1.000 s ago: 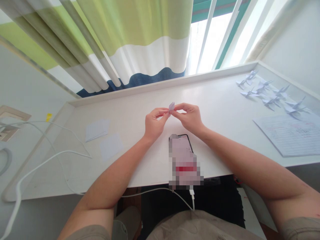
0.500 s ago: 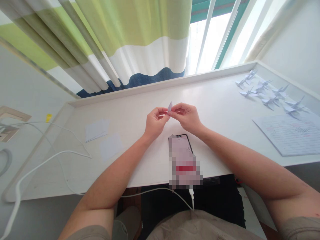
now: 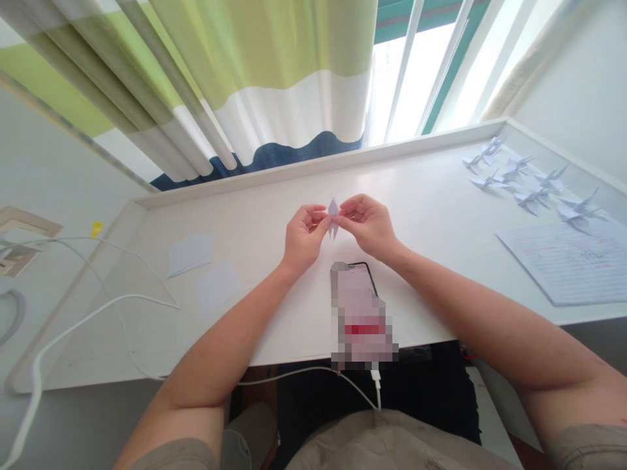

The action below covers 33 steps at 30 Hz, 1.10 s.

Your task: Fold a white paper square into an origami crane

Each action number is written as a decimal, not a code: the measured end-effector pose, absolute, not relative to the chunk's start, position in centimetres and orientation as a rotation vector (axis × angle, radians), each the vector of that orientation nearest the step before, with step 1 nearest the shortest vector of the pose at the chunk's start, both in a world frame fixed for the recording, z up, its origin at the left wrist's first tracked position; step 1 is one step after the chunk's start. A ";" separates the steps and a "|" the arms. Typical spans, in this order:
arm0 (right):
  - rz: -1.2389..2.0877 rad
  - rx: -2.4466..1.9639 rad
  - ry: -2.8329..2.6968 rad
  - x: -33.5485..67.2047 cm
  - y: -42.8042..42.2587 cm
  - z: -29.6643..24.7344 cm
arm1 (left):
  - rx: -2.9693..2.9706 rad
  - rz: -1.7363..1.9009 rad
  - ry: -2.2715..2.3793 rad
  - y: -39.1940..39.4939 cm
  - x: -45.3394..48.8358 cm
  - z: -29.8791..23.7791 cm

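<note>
A small white piece of folded paper (image 3: 334, 207) is held upright above the middle of the desk. It has a pointed top and two narrow points hanging below. My left hand (image 3: 306, 236) pinches its left side between thumb and fingers. From the other side, my right hand (image 3: 368, 225) pinches it the same way, with the fingertips of both hands close together. Several finished paper cranes (image 3: 531, 192) stand at the far right of the desk. Small white paper sheets (image 3: 190, 253) lie to the left of my hands, with a single sheet (image 3: 219, 287) nearer me.
A phone (image 3: 362, 307), partly blurred, lies at the desk's front edge below my hands, with a white cable (image 3: 376, 385) plugged in. Lined paper (image 3: 573, 264) is on the right. More white cable (image 3: 102, 305) loops across the left side. Behind the raised desk rim (image 3: 255, 170) hangs a curtain (image 3: 294, 78).
The folded paper has turned, so its pointed top looks wider and two lower points show beneath my fingers. My hands have moved slightly apart.
</note>
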State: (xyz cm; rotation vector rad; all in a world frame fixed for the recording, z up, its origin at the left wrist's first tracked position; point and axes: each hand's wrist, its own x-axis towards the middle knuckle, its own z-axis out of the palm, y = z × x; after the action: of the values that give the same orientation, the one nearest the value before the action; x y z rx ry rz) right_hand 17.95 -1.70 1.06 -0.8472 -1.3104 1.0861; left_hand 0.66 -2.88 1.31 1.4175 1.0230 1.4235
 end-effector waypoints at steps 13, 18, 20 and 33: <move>1.160 -0.857 -1.400 18.0 -2.0 1.4 | 1.449 1.452 1.064 -3.2 0.9 1.5; 1.192 -0.786 -1.358 18.0 -1.7 1.4 | 1.336 1.381 0.998 -3.2 0.9 1.6; 1.208 -0.767 -1.351 18.0 -1.7 1.4 | 1.286 1.305 0.977 -3.2 0.7 1.7; 1.108 -0.887 -1.506 19.0 -1.8 1.7 | 1.377 1.063 0.917 -3.3 0.2 1.9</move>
State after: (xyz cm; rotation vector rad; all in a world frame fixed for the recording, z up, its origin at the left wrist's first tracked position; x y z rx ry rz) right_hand 18.97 -1.83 1.69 -0.8872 -1.5057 1.1080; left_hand 0.20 -3.30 1.93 1.3769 0.9173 1.0633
